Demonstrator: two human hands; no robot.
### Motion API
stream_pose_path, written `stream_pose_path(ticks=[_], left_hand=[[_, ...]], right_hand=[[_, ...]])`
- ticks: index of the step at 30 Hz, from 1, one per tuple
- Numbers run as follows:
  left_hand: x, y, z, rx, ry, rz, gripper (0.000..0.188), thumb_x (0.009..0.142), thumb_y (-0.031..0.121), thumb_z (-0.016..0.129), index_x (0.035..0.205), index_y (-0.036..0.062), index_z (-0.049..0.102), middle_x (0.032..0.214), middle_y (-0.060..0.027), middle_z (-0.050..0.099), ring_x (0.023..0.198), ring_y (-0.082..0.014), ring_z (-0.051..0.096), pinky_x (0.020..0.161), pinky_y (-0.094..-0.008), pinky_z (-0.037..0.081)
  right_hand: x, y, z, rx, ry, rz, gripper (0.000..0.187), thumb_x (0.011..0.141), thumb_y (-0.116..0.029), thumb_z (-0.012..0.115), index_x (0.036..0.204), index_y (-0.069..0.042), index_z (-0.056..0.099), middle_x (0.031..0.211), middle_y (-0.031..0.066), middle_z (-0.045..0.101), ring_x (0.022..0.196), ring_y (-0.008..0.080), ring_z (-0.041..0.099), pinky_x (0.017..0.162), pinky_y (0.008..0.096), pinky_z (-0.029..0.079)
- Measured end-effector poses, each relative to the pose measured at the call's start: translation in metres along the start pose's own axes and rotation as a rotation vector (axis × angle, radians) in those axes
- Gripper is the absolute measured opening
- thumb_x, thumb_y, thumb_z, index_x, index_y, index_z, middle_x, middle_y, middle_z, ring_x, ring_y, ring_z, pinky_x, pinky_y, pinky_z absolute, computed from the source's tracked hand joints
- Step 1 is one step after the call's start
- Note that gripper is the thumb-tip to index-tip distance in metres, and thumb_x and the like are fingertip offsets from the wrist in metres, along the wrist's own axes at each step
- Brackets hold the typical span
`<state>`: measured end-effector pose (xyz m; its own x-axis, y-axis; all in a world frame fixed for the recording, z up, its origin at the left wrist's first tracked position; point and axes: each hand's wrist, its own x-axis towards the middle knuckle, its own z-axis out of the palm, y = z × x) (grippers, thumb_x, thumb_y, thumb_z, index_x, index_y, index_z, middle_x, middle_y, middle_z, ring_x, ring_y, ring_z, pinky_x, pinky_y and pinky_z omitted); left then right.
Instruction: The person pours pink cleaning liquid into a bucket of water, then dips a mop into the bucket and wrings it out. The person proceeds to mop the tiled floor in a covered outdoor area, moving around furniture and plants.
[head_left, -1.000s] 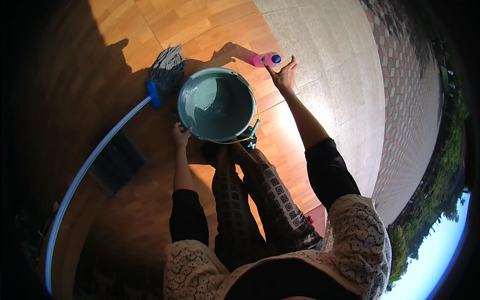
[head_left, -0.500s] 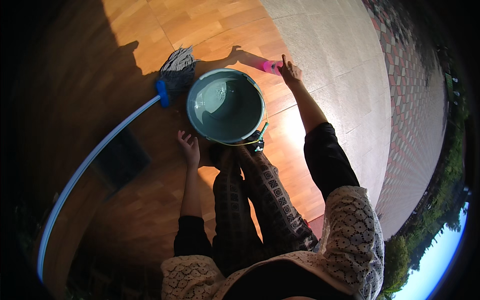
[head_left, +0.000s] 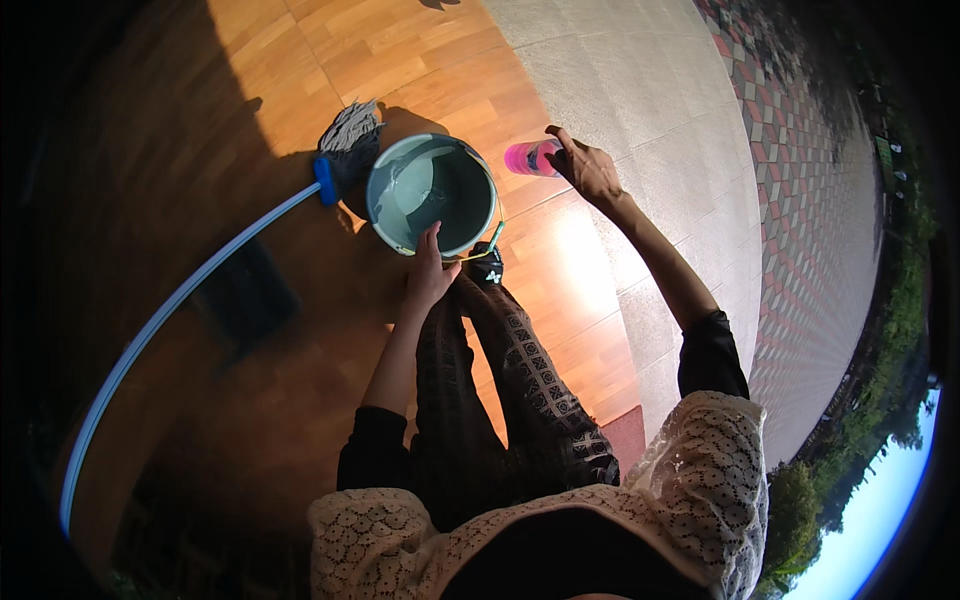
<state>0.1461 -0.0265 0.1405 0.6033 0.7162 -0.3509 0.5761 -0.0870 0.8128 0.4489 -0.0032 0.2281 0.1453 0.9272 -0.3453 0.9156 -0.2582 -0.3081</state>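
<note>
bottle [head_left: 530, 158] was near wood floor's right edge; right hand [head_left: 590, 175] at its top, couldn't tell grip. left hand [head_left: 428, 278] spread wide at bucket [head_left: 466, 195]. weak hold could've dropped bottle.

Left hand [head_left: 428, 277] at bucket [head_left: 395, 195], right hand [head_left: 592, 178] perhaps on pink bottle [head_left: 528, 158].

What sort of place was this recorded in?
Probably a porch or open-fronted entrance: wood-look flooring lies partly in sunlight, pale grey tiles run alongside, and patterned red-and-grey paving with greenery lies beyond.
</note>
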Motion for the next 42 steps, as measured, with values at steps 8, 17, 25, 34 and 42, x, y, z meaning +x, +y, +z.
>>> stream_pose_path(ticks=[8, 17, 25, 34, 42], left_hand=[[0.016, 0.185, -0.044, -0.339, 0.346, 0.421, 0.086, 0.052, 0.015, 0.076, 0.123, 0.0062, 0.027, 0.111, -0.0157, 0.043, 0.104, -0.0312, 0.043, 0.084, -0.0371, 0.039], [-0.046, 0.251, -0.127, -0.371, 0.012, 0.312, 0.065, 0.050, 0.021, 0.073, 0.107, 0.0059, 0.045, 0.100, -0.0113, 0.054, 0.094, -0.0248, 0.053, 0.079, -0.0341, 0.044], [-0.068, 0.250, -0.187, -0.475, -0.331, 0.345, 0.072, 0.042, 0.018, 0.075, 0.107, 0.0066, 0.046, 0.097, -0.0071, 0.055, 0.092, -0.0219, 0.053, 0.080, -0.0322, 0.043], [-0.073, 0.260, -0.207, -0.612, -0.563, 0.307, 0.076, 0.041, 0.011, 0.075, 0.110, 0.0056, 0.043, 0.100, -0.0034, 0.052, 0.093, -0.0137, 0.048, 0.082, -0.0290, 0.040], [-0.071, 0.269, -0.221, -0.670, -0.619, 0.335, 0.072, 0.045, 0.012, 0.073, 0.110, 0.0057, 0.044, 0.101, -0.0037, 0.052, 0.093, -0.0135, 0.049, 0.081, -0.0284, 0.041]], right_hand=[[-0.096, -0.120, -0.161, -0.103, 0.117, -0.404, 0.043, 0.082, -0.035, 0.047, 0.116, -0.012, 0.034, 0.069, 0.0105, 0.059, 0.058, 0.0245, 0.059, 0.049, 0.0317, 0.045], [-0.115, -0.180, -0.245, -0.298, 0.203, -0.839, 0.053, 0.083, -0.027, 0.043, 0.129, -0.008, 0.024, 0.042, 0.0047, 0.044, 0.033, 0.0165, 0.043, 0.032, 0.0254, 0.031], [-0.117, -0.213, -0.261, -0.396, 0.165, -1.023, 0.048, 0.079, -0.035, 0.048, 0.117, -0.009, 0.035, 0.058, 0.0035, 0.056, 0.053, 0.0176, 0.055, 0.055, 0.0262, 0.044], [-0.126, -0.217, -0.283, -0.031, 0.016, -1.199, 0.022, 0.070, -0.020, 0.061, 0.087, -0.010, 0.052, 0.098, 0.0096, 0.052, 0.086, 0.0221, 0.053, 0.069, 0.0282, 0.046], [-0.134, -0.223, -0.293, 0.359, 0.065, -1.005, 0.042, 0.074, -0.020, 0.057, 0.110, -0.011, 0.039, 0.099, 0.0092, 0.049, 0.088, 0.0247, 0.052, 0.071, 0.0333, 0.046]])
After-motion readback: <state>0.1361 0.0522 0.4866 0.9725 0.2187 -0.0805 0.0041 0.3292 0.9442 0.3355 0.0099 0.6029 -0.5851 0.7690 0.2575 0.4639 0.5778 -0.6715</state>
